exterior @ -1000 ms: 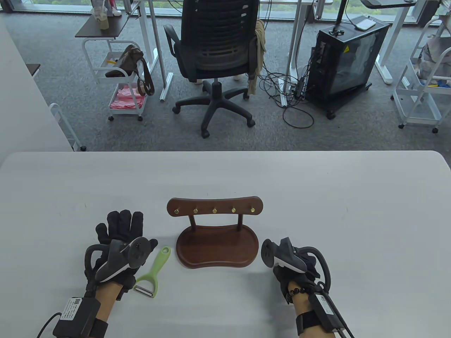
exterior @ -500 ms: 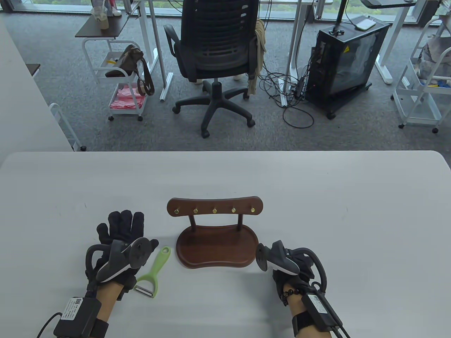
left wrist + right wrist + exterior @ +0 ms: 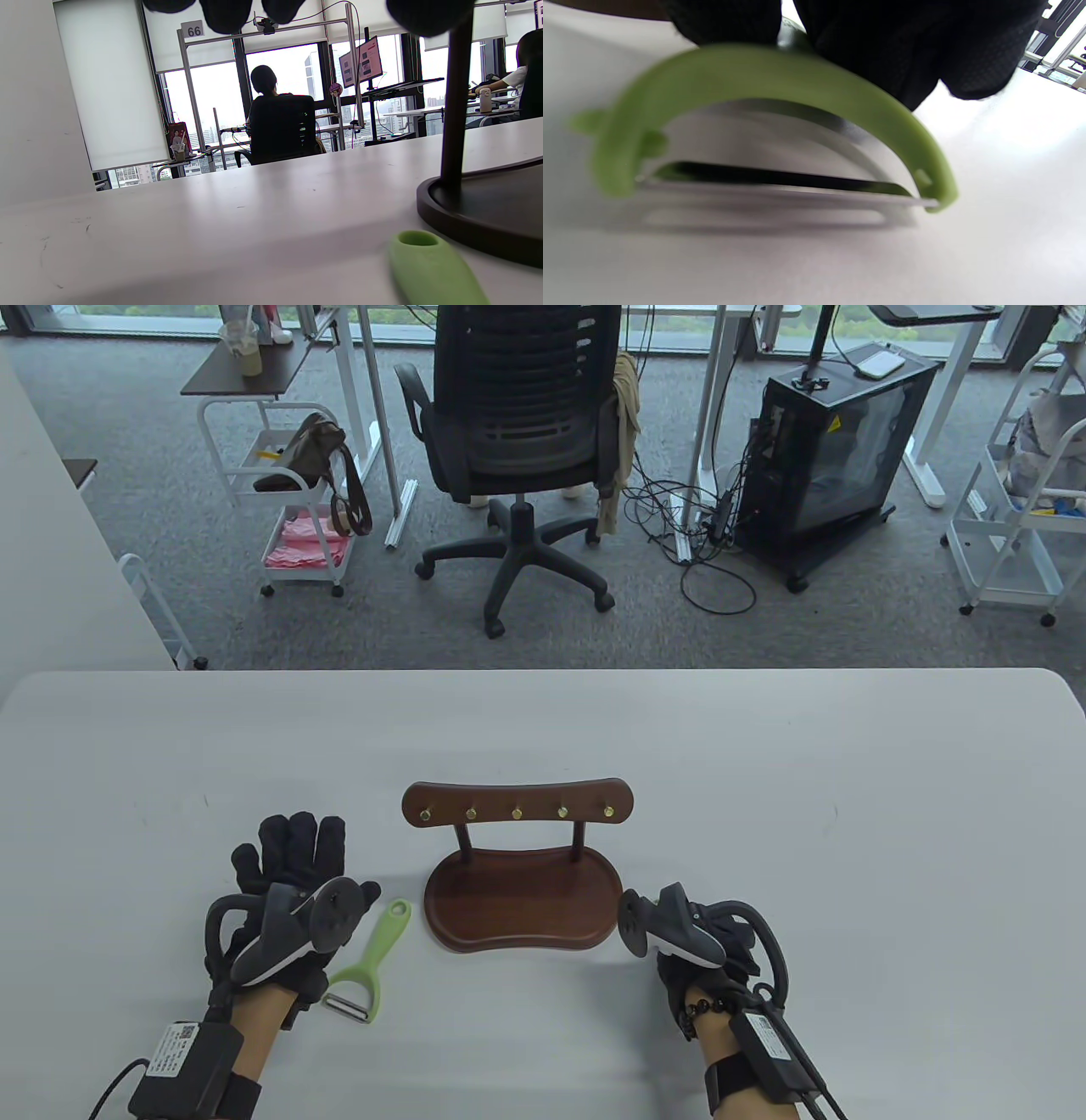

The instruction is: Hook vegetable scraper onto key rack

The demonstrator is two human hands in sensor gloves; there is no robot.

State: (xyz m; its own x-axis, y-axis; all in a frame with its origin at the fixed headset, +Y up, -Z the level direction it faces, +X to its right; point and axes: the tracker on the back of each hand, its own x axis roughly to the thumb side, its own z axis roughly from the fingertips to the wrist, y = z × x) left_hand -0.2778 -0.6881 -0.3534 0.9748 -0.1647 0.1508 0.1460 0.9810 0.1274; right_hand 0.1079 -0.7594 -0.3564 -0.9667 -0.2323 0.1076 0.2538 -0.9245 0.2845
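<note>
Green plastic scraper lies flat on the matte white table, just beside the left hand, whose fingers lie spread, holding nothing. The right hand sits beside the glossy dark-wood rack. Its wrist view shows fingers over a curved head with a steel blade; I cannot tell if they grip. Best to lift it by the handle, leaving the end hole free for a brass peg

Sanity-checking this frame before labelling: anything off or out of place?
The table view shows one green scraper beside the left hand, yet the right wrist view shows a scraper head right under the fingers of the right hand. Maybe a second one is hidden under that hand. Key rack stands upright.
</note>
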